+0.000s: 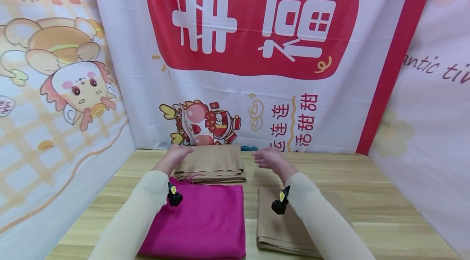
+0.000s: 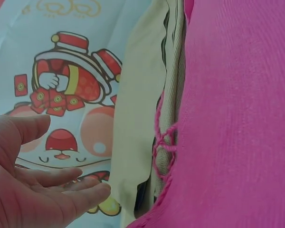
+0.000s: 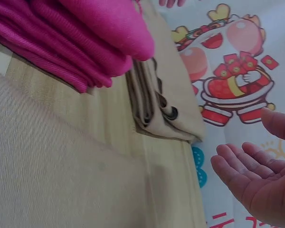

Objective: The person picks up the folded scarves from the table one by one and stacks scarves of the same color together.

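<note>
My left hand (image 1: 175,156) and right hand (image 1: 270,158) hover released, holding nothing, either side of the folded tan cloth (image 1: 212,163) at twelve o'clock on the bench (image 1: 385,194); the magenta cloth (image 1: 205,221) and second tan cloth (image 1: 279,227) already lie folded; the far one awaits handling, I judge.

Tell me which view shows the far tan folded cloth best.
The head view: the far tan folded cloth lies whole between the left hand and right hand. The left wrist view shows only a strip of it beside the magenta cloth; the right wrist view shows its layered corner.
</note>
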{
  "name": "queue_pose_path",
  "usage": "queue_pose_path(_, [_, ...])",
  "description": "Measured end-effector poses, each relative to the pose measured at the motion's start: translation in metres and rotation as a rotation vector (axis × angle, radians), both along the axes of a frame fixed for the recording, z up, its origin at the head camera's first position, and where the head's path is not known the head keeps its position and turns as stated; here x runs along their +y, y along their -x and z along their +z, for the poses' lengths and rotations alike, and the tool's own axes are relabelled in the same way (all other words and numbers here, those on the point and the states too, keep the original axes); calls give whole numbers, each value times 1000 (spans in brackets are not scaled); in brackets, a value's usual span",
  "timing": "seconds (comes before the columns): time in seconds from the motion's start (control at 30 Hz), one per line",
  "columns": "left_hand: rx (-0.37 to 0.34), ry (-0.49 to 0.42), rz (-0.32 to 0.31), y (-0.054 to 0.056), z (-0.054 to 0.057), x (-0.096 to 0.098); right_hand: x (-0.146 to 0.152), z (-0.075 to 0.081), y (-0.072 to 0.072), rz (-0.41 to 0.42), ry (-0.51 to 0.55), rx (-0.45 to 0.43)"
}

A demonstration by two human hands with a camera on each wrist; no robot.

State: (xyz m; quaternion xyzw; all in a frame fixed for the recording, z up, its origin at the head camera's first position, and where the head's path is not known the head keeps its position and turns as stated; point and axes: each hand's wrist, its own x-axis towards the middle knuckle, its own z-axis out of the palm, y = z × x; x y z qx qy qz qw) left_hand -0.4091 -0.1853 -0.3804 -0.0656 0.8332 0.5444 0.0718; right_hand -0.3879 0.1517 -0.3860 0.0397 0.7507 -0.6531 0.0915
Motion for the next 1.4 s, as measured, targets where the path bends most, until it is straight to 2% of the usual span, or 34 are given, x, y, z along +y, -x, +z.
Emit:
queue_pose_path(0.2, [2, 17, 19, 8, -9, -2, -13, -14, 6, 29, -25, -17])
queue_pose_path(0.43, [57, 66, 45, 11, -12, -5, -23, -28, 14, 53, 16, -76])
queue_pose_path(0.5, [63, 50, 47, 12, -13, -7, -25, -33, 15, 64, 29, -80])
queue_pose_path(0.6, [28, -12, 41, 13, -18, -11, -28, -38, 16, 70, 10, -78])
queue_pose_path(0.63, [13, -30, 37, 14, -20, -13, -29, -40, 15, 65, -4, -76])
queue_pose_path(0.7, [-12, -4, 23, 14, -22, -15, -31, -42, 15, 44, -34, -77])
queue_pose_path(0.87, [-3, 138, -4, 15, -28, -16, -36, -48, 17, -20, -26, -102])
queue_pose_path(0.97, [4, 133, 6, 17, -31, -15, -38, -51, 18, -52, 5, -112])
queue_pose_path(1.23, [-38, 97, 25, 19, -37, -14, -44, -56, 21, -89, 24, -139])
queue_pose_path(1.4, [-24, 131, 41, 18, -38, -15, -44, -56, 23, -91, 27, -140])
